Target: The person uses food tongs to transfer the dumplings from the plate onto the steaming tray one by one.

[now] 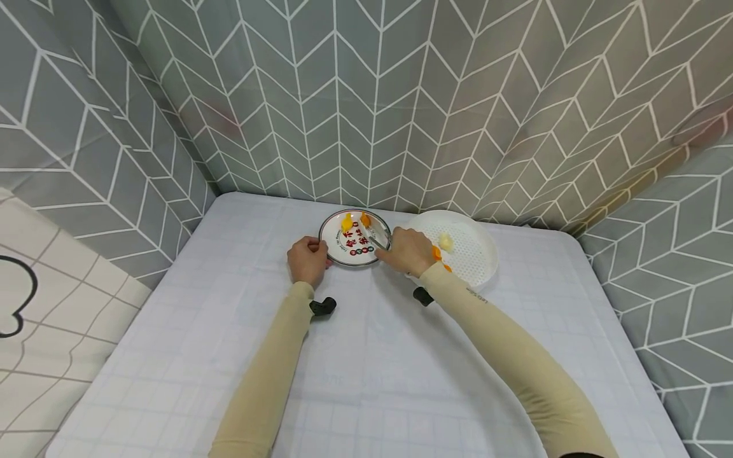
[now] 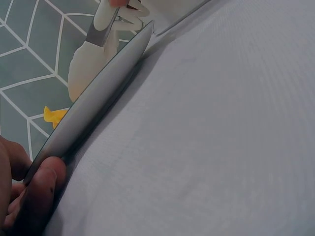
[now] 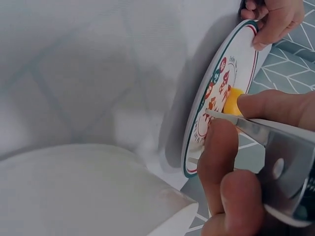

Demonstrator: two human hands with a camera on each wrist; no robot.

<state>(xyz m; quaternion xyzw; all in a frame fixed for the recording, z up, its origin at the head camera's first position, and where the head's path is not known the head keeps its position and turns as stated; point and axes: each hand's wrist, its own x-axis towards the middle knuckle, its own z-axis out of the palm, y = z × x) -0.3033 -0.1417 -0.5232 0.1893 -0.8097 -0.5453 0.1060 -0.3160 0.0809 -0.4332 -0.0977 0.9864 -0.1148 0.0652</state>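
My left hand (image 1: 307,261) pinches the left rim of a round white plate (image 1: 338,245) with a dark edge and red lettering. In the left wrist view the fingertips (image 2: 49,172) reach under the plate's edge. Over the plate's right side, my right hand (image 1: 408,249) grips metal tongs (image 3: 256,130) with whitish ends. On the plate lie a small yellow piece (image 1: 346,222) and an orange piece (image 1: 365,220); their kind is too small to tell. The right wrist view shows one yellow piece (image 3: 231,102) beside the tongs' tip. The tongs partly hide behind the right hand.
A white perforated basket (image 1: 483,254) stands right of the plate, partly under the right forearm. It holds a pale yellow piece (image 1: 446,242) and orange pieces (image 1: 437,252). A white cloth covers the table (image 1: 366,381); a patterned grey curtain (image 1: 366,102) hangs behind.
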